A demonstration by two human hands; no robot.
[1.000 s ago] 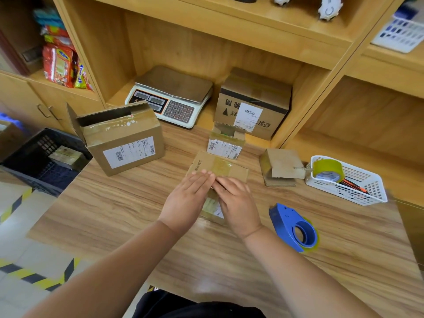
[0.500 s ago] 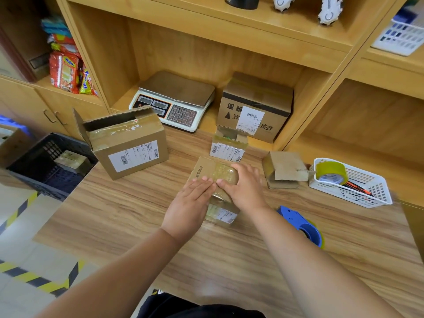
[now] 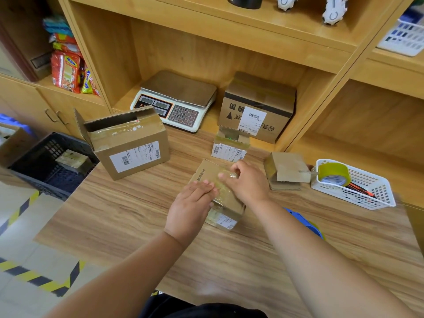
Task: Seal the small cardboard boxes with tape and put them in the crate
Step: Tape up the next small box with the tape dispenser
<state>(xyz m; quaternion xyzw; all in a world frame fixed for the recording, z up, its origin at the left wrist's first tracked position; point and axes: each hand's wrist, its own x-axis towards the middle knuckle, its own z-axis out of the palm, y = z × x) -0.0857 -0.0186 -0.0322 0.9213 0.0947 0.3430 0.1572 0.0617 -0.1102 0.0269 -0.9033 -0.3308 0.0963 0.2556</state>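
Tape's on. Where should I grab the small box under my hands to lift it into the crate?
Grip the small box across its two long side walls, coming from above with the left hand, thumb on one wall and fingers on the other. It lies flat on the table, looks narrow enough to span, and the crate sits to its left.

scale (image 3: 174,104) | snack packets (image 3: 68,72), perhaps noodles | white basket (image 3: 367,197) at right

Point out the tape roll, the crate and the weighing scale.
tape roll (image 3: 335,174): head view, on its yellow-green outer band.
crate (image 3: 49,148): head view, on its perforated side wall.
weighing scale (image 3: 181,88): head view, on its metal platter.
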